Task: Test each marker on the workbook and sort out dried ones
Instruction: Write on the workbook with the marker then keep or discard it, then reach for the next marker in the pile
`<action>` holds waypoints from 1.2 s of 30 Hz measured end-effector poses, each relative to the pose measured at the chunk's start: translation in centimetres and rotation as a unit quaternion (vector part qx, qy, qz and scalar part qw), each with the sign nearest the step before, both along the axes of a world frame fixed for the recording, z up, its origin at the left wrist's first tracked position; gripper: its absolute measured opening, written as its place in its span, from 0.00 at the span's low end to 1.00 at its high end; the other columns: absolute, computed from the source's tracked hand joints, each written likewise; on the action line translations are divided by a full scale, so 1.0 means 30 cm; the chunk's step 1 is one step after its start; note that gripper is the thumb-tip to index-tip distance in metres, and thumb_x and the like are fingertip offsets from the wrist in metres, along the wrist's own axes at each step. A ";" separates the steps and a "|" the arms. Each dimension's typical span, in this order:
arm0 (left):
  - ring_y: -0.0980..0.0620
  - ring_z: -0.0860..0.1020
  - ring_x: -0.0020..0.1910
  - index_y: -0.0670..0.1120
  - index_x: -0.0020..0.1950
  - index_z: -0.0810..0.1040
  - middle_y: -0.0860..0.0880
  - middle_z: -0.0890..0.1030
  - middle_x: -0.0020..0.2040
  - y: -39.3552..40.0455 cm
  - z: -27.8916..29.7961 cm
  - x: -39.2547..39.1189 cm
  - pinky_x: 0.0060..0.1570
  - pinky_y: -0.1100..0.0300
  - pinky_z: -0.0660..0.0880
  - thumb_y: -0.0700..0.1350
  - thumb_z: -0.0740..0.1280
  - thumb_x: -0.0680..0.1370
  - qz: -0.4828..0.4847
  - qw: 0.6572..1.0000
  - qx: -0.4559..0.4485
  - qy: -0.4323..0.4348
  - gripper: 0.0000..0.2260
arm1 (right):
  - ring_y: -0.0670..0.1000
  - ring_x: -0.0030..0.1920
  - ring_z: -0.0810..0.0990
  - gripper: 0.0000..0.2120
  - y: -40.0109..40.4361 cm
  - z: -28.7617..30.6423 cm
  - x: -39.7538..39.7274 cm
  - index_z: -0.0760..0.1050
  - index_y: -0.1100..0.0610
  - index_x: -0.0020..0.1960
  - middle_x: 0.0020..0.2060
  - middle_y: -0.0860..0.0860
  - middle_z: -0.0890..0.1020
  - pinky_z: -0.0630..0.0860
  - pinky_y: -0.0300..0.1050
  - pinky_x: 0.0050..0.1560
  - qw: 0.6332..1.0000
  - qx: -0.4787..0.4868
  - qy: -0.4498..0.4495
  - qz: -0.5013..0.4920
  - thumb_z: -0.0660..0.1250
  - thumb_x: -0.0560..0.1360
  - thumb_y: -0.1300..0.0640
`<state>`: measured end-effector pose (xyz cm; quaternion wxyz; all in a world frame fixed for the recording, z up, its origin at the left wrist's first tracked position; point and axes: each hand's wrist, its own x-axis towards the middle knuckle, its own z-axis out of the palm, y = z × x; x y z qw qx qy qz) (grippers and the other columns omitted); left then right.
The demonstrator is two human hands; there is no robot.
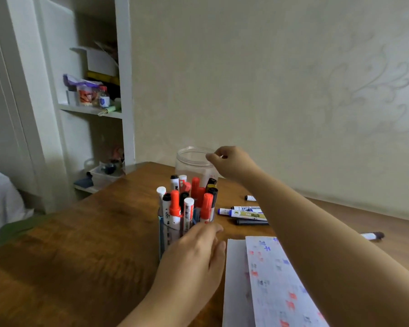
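A holder (164, 234) packed with several upright markers (175, 204), red, black and white capped, stands mid-table. My left hand (194, 256) rests against the holder's near side, fingers apart, holding nothing. Behind it is a clear plastic jar (189, 161) with markers inside. My right hand (232, 161) hovers at the jar's rim, fingers pinched together; I cannot tell if anything is in them. The workbook (269, 284) lies open at the front right, its page covered in red, blue and black test marks. My right forearm hides part of it.
Loose markers (246, 214) lie on the wooden table (80, 244) right of the holder, one more (373, 236) beyond my forearm. A white shelf unit (92, 109) with clutter stands at the back left. The wall runs close behind the table.
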<state>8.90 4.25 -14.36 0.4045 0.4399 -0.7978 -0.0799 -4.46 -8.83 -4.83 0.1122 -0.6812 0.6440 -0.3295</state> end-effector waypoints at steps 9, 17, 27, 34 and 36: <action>0.64 0.72 0.42 0.57 0.63 0.70 0.63 0.70 0.46 0.005 0.010 -0.090 0.44 0.73 0.70 0.52 0.60 0.79 -0.031 1.000 0.004 -0.001 0.12 | 0.48 0.41 0.78 0.08 0.174 0.000 -0.250 0.77 0.49 0.54 0.44 0.46 0.79 0.73 0.38 0.37 0.999 -0.025 -0.020 -0.015 0.63 0.78 0.49; 0.62 0.72 0.45 0.53 0.59 0.73 0.59 0.74 0.52 -0.066 -0.008 -0.329 0.42 0.73 0.69 0.49 0.60 0.79 -0.074 0.996 0.057 -0.015 0.10 | 0.53 0.51 0.79 0.13 0.380 -0.222 -0.585 0.77 0.52 0.61 0.54 0.54 0.81 0.73 0.43 0.47 0.969 0.116 0.167 -0.142 0.63 0.77 0.56; 0.62 0.72 0.48 0.52 0.58 0.75 0.62 0.70 0.49 -0.096 -0.080 -0.275 0.41 0.76 0.66 0.48 0.62 0.78 -0.085 0.996 0.009 0.003 0.09 | 0.54 0.68 0.64 0.21 0.134 -0.343 -0.456 0.64 0.50 0.71 0.68 0.52 0.68 0.62 0.49 0.67 0.925 0.058 0.374 -0.033 0.61 0.79 0.50; 0.55 0.77 0.50 0.49 0.54 0.79 0.54 0.78 0.50 -0.108 -0.074 -0.266 0.48 0.71 0.68 0.42 0.73 0.71 -0.093 0.995 -0.035 -0.027 0.13 | 0.53 0.59 0.69 0.13 0.224 -0.313 -0.453 0.70 0.55 0.63 0.60 0.51 0.71 0.67 0.42 0.56 0.937 -0.009 0.348 -0.007 0.59 0.80 0.55; 0.50 0.78 0.50 0.47 0.53 0.79 0.51 0.79 0.51 -0.107 -0.076 -0.271 0.50 0.57 0.74 0.41 0.74 0.69 -0.078 0.991 -0.092 -0.051 0.14 | 0.52 0.53 0.72 0.08 0.327 -0.272 -0.439 0.69 0.54 0.58 0.57 0.50 0.73 0.67 0.40 0.48 0.953 -0.007 0.304 -0.001 0.57 0.81 0.56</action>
